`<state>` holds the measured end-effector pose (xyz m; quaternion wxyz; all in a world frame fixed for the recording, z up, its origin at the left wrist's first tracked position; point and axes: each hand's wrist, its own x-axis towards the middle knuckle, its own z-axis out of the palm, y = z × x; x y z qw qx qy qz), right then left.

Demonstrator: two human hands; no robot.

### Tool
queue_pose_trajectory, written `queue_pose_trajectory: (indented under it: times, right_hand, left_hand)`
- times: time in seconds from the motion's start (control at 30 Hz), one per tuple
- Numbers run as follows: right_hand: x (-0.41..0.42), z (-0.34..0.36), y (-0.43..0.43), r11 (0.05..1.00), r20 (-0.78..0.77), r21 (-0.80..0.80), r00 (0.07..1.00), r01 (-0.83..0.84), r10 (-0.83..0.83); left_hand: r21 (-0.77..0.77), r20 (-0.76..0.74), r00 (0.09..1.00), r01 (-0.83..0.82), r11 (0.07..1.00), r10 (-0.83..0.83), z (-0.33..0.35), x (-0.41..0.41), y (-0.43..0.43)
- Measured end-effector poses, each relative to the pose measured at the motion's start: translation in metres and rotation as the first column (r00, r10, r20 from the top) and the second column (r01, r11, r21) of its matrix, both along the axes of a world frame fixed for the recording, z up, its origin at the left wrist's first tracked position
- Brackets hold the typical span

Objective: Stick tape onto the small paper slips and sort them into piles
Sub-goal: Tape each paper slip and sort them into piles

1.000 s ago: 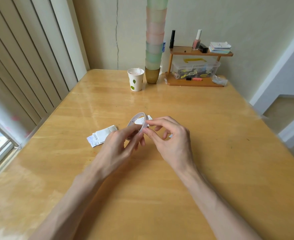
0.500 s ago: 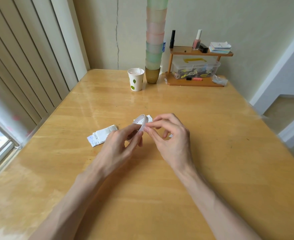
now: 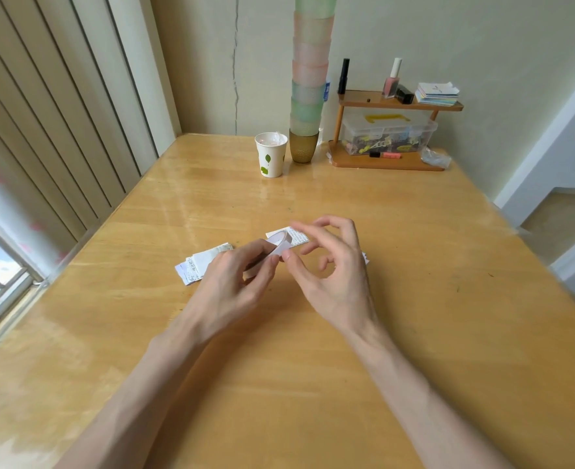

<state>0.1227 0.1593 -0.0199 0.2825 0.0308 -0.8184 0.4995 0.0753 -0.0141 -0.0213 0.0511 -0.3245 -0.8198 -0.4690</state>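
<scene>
1. Head view, main item: tape roll (image 3: 279,243), a narrow whitish ring, held just above the table (image 3: 313,384) near its middle, tilted so that its open hoop faces up and away.
2. Left hand (image 3: 231,282): grasps the tape roll, with the thumb and fingers closed on the ring's near edge.
3. Right hand (image 3: 330,272): holds nothing. Its fingers are loosely curled and spread, the index finger is raised clear of the thumb, and the thumb tip touches the roll's near rim. Whether a tape end is lifted there cannot be made out.
4. Left pile of paper slips (image 3: 198,265): several small printed white slips, overlapping, flat on the table just beyond the left hand.
5. Single printed slip (image 3: 296,236): flat on the table behind the tape roll, partly hidden by the roll and the right fingers.
6. Further white paper edge (image 3: 366,258): shows past the right hand's far side, mostly hidden.
7. Paper cup (image 3: 271,159): white with green leaf prints, upright at the far end of the table.
8. Stack of tumblers (image 3: 309,79): a tall column of green and pink over a brown base cup, just beside the paper cup.
9. Wooden rack (image 3: 387,162): in the far right corner, with a clear lidded box (image 3: 387,133) on the lower level and a nail polish bottle (image 3: 391,81) and a stack of cards (image 3: 438,93) on the upper.
</scene>
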Motion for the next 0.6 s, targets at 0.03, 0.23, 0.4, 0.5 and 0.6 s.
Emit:
queue_pose_trajectory:
  times: [0.03,0.23,0.4,0.5,0.6]
  right_hand:
    - [0.001,-0.001,0.001,0.998,-0.012,0.055,1.0,0.023,-0.023]
    - [0.001,-0.002,0.001,0.985,-0.013,0.159,0.998,0.067,-0.065]
    - [0.002,0.007,0.008,0.999,0.075,0.036,0.997,-0.023,0.02]
    - [0.0,0.008,0.012,0.994,0.157,0.0,0.982,-0.106,0.105]
    - [0.0,0.006,0.013,0.986,0.15,0.044,0.976,-0.163,0.155]
  left_hand:
    - [-0.005,-0.002,1.0,-0.004,1.0,0.004,0.0,0.0,0.0]
    - [-0.045,-0.004,1.0,-0.026,0.999,0.026,0.002,0.003,0.001]
    - [-0.062,0.007,1.0,-0.013,0.998,0.014,0.004,0.005,0.002]
    - [-0.044,0.026,1.0,-0.002,0.999,0.003,0.004,0.007,0.003]
    - [0.014,0.084,0.996,0.019,1.0,-0.02,0.007,0.008,0.004]
